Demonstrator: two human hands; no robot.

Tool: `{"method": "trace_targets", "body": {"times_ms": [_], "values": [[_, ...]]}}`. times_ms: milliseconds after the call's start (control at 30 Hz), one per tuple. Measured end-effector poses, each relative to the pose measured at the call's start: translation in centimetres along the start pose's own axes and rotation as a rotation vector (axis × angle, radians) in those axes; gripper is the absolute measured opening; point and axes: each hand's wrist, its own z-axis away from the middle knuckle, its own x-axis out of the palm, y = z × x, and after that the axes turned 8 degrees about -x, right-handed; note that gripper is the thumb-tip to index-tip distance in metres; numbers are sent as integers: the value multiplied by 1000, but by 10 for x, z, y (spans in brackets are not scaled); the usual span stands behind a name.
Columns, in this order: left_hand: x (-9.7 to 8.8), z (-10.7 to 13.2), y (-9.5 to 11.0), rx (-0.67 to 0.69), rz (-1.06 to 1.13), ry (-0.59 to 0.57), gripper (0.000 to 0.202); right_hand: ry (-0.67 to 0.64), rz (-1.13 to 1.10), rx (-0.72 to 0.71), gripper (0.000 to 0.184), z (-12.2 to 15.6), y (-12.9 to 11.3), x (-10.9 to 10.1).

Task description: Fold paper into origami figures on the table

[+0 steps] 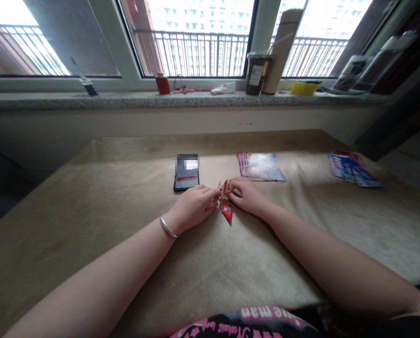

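Currently, your left hand [193, 206] and right hand [250, 195] pinch folded paper [227, 210].
Phone [187, 175] just beyond left fingers, sheets [262, 166] beyond right.

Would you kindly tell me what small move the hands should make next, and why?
Probably press the red paper's upper end flatter against the table: that end looks raised between the left hand and the right hand, and both hands' fingers are right at it.

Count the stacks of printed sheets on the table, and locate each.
2: the pink-edged stack just beyond the right hand, and the blue stack farther right. No others appear hidden.
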Motion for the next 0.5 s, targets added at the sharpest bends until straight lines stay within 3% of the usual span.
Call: {"method": "trace_targets", "body": {"times_ms": [167,500], "values": [[1,-1,-1,107,-51,-28,23,36,3,47,8,1,4,2],[0,-2,3,121,-94,-19,22,79,143,153,7,5,-6,1]]}}
